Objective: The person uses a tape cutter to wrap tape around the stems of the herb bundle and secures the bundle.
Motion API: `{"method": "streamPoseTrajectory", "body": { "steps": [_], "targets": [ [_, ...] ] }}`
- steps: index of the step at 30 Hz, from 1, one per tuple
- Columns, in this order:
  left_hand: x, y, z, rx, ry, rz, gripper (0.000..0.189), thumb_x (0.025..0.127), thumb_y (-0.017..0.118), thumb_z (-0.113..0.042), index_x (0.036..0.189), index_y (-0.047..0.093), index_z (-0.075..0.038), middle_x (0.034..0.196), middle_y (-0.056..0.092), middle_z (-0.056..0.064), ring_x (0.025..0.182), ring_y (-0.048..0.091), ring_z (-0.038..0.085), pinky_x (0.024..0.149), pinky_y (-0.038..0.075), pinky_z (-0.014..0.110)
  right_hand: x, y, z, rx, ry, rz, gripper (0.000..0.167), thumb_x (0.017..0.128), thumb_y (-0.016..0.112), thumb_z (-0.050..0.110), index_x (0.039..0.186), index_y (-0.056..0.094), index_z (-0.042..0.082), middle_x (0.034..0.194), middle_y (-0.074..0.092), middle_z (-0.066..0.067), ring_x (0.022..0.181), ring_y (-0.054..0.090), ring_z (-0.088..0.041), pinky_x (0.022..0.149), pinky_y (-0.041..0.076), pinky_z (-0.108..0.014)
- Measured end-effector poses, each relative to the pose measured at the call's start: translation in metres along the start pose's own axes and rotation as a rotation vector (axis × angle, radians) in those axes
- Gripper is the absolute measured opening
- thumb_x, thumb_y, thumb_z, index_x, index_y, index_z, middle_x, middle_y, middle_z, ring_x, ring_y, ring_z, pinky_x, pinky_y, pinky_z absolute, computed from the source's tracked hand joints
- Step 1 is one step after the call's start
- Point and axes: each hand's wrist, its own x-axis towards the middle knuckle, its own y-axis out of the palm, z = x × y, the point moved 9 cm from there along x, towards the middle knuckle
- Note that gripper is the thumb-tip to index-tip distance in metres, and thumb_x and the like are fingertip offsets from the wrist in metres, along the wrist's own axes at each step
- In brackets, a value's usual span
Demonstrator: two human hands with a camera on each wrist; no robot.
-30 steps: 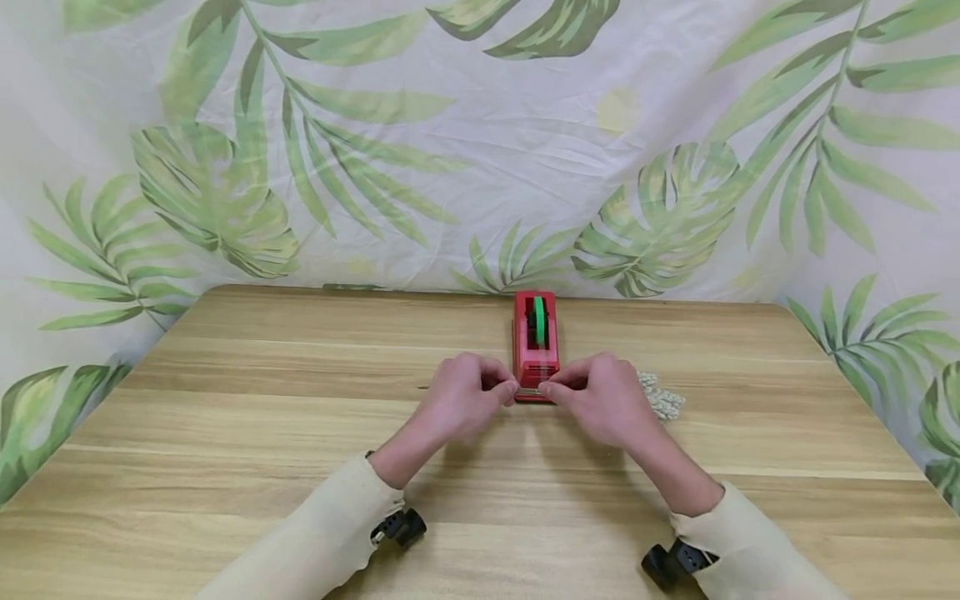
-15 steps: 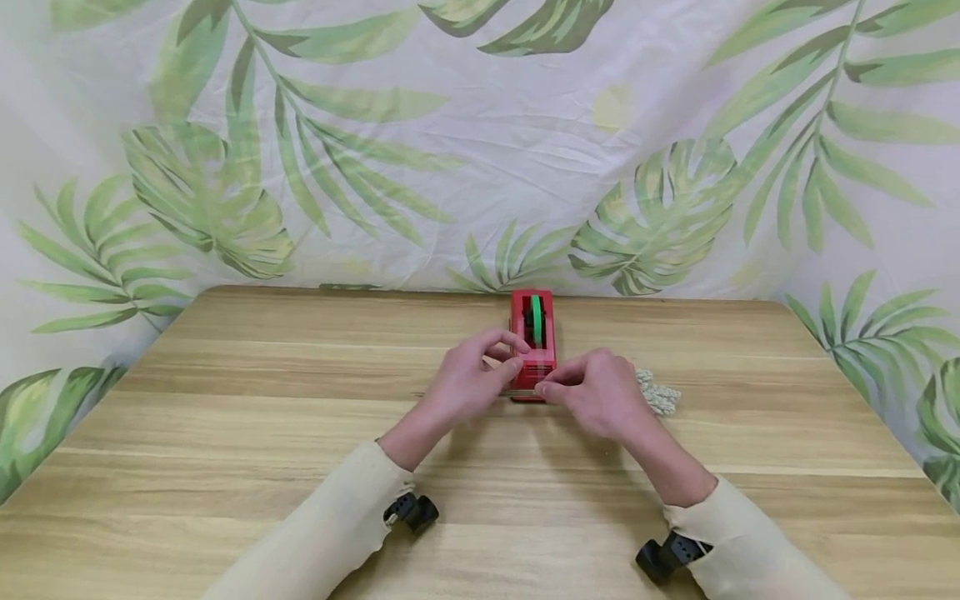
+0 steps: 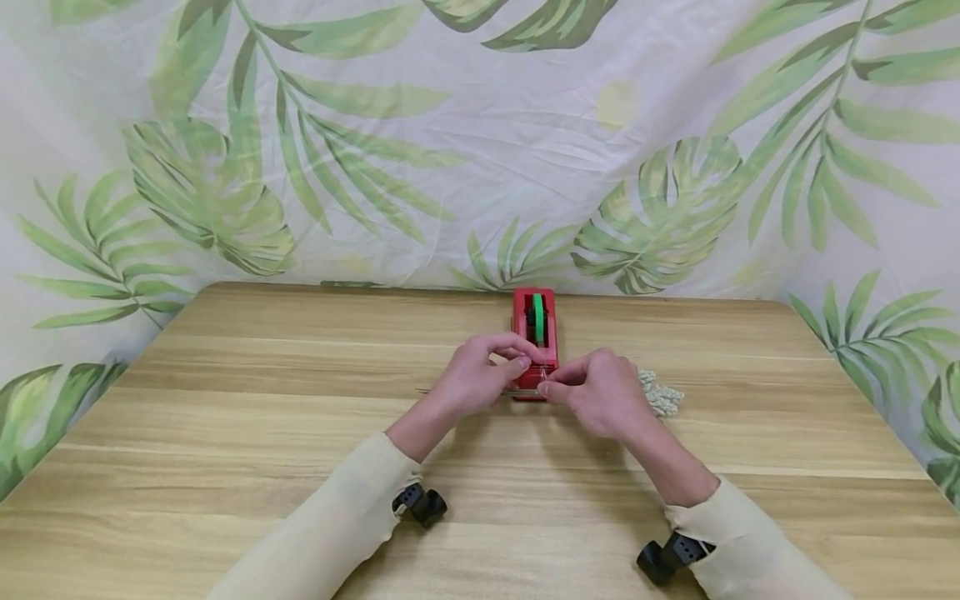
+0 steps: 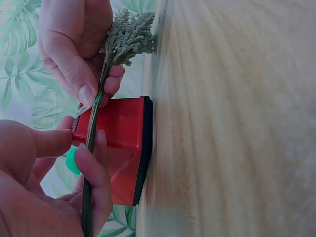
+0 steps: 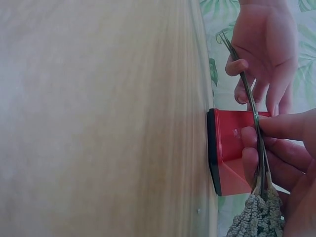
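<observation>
A bunch of dried flowers (image 3: 662, 394) with pale, grainy heads and thin green stems lies crosswise just in front of a red tape dispenser (image 3: 534, 379). My right hand (image 3: 600, 396) pinches the stems below the heads. In the left wrist view, the lower fingers of my left hand (image 3: 480, 375) hook round the stems (image 4: 87, 197). Its thumb and forefinger reach to the dispenser's toothed cutter (image 4: 75, 121); whether they hold the clear tape end is too small to tell. A glossy patch shows on the stems beside the right thumb. The green-cored tape roll (image 3: 538, 317) sits in the dispenser.
The dispenser stands on a wooden table (image 3: 300, 492) near its back edge. Behind hangs a leaf-patterned cloth (image 3: 517, 142). Dark wrist cameras (image 3: 422, 506) are strapped at both sleeves.
My left thumb and forefinger have left the stems and moved forward and right over the dispenser's front. The right hand has stayed nearly in place, still pinching the stems.
</observation>
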Motion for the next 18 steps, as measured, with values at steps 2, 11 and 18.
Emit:
{"method": "streamPoseTrajectory", "body": {
  "steps": [2,11,18],
  "targets": [
    [-0.0001,0.0004,-0.0008,0.006,0.006,-0.002,0.02,0.105,0.066,-0.013,0.108,0.082,-0.025,0.12,0.073,0.004,0.101,0.058,0.022,0.063,0.043,0.026,0.0002,0.0001,-0.0006,0.003,0.007,0.005,0.015,0.094,0.082,0.03,0.099,0.088,0.017,0.097,0.084,0.001,0.109,0.073,-0.025,0.086,0.052,-0.039],
    [0.0022,0.003,-0.0052,0.021,0.036,-0.01,0.02,0.105,0.064,-0.008,0.102,0.08,-0.02,0.123,0.08,-0.005,0.107,0.06,0.021,0.074,0.043,0.027,0.0005,-0.0006,-0.0019,0.028,0.017,0.018,0.016,0.093,0.082,0.03,0.1,0.087,0.017,0.099,0.084,0.0,0.108,0.071,-0.024,0.08,0.051,-0.035],
    [0.0011,0.0029,-0.0053,0.039,0.032,-0.004,0.018,0.105,0.064,-0.008,0.104,0.079,-0.016,0.124,0.079,0.0,0.105,0.06,0.022,0.073,0.043,0.026,0.0013,0.0008,-0.0022,0.032,0.02,0.024,0.014,0.093,0.083,0.029,0.1,0.087,0.017,0.099,0.084,0.0,0.108,0.07,-0.024,0.08,0.05,-0.034]
  ]
}}
